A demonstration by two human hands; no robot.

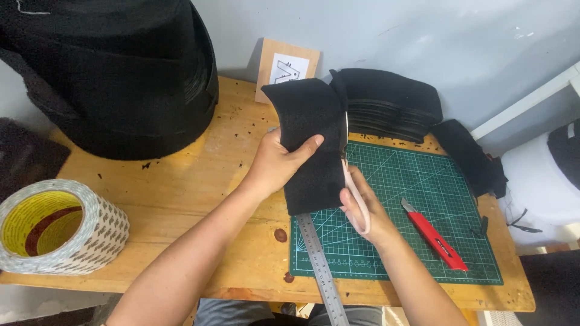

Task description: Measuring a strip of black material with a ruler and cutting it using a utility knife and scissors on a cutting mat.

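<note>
From the head view, the left hand [275,163] was closed around a black foam piece [311,145], thumb across its front, holding it upright above the green cutting mat [423,235]. The right hand [365,208] gripped pale-handled scissors [356,193] against the piece's right edge. On the wooden bench [199,199] lay a steel ruler [320,271], a red utility knife [435,238], a tape roll [57,226] and stacked black foam cutouts [386,102].

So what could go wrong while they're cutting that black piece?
The left hand grips the black foam piece right beside the scissors that the right hand works, so its thumb could get nipped. The piece is held up, not flat, so the cut might wander. The red utility knife lies close to the right forearm.
</note>
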